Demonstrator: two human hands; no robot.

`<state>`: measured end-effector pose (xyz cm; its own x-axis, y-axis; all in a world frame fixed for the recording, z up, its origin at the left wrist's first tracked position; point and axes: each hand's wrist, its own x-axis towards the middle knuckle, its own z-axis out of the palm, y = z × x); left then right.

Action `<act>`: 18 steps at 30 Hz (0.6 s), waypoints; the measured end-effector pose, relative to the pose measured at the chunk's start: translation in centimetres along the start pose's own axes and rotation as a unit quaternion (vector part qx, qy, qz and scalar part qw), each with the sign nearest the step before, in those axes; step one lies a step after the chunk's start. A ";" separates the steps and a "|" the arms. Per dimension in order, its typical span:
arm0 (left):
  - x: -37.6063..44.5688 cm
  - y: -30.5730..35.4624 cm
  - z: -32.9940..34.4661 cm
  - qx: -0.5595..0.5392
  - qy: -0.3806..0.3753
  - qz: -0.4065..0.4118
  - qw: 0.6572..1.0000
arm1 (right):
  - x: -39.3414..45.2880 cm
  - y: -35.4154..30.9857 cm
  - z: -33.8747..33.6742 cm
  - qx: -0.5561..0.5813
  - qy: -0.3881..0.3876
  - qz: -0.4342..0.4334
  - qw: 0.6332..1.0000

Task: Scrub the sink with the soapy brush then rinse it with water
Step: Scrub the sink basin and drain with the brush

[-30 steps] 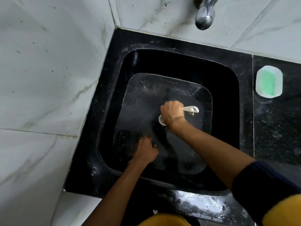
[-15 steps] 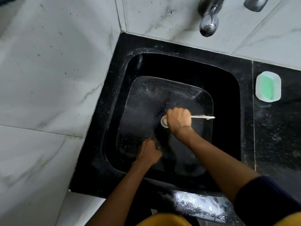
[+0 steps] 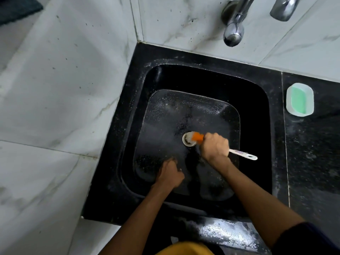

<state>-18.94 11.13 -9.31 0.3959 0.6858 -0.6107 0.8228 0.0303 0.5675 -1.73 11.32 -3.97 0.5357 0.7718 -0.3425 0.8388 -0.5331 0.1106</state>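
Observation:
A black stone sink (image 3: pixel 257 126) is set in a black counter, its wet floor speckled with suds. My right hand (image 3: pixel 214 148) grips a brush (image 3: pixel 197 138) with an orange head and a white handle that sticks out to the right. The brush head lies over the round drain (image 3: pixel 187 142) in the middle of the basin. My left hand (image 3: pixel 170 174) rests on the basin floor near the front, its fingers curled under and holding nothing that I can see.
Two chrome taps (image 3: pixel 233 32) jut from the marble wall above the sink, with no water running. A white soap dish with a green bar (image 3: pixel 299 99) sits on the counter at the right. Marble walls close the left and back sides.
My right hand has shifted to the right and the orange brush head has come into sight over the drain. The handle now points down to the right. My left hand stays in place.

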 end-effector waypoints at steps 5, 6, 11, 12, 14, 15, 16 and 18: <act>0.1 -0.3 -0.1 -0.012 0.005 0.007 1.000 | -3.7 1.2 1.4 -0.038 -0.054 -0.032 0.997; 0.1 -0.3 -0.1 -0.012 0.002 0.011 1.000 | -3.3 1.8 1.3 -0.042 -0.043 -0.012 0.998; 0.3 -0.4 0.1 0.002 0.002 0.017 1.000 | -0.1 -0.9 0.4 -0.028 0.003 0.009 1.000; 0.3 -0.4 0.2 -0.001 0.002 0.022 1.000 | -0.5 -1.8 0.4 -0.032 -0.005 -0.025 0.999; 0.3 -0.5 0.3 -0.013 0.002 0.033 0.999 | -2.5 -2.2 1.3 -0.050 -0.048 -0.101 0.992; 0.3 -0.5 0.2 -0.014 0.001 0.034 0.999 | -3.3 -1.2 1.8 -0.048 -0.067 -0.105 0.991; 0.3 -0.5 0.3 -0.012 0.001 0.035 0.999 | -3.7 0.1 2.0 -0.032 -0.082 -0.080 0.993; 0.4 -0.6 0.3 -0.006 -0.001 0.036 0.999 | -3.0 2.5 2.3 0.017 -0.075 0.023 0.997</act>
<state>-19.12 11.17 -10.01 0.4544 0.6852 -0.5693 0.7878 -0.0107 0.6159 -1.42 6.88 -4.86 0.5503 0.6873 -0.4742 0.8088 -0.5799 0.0981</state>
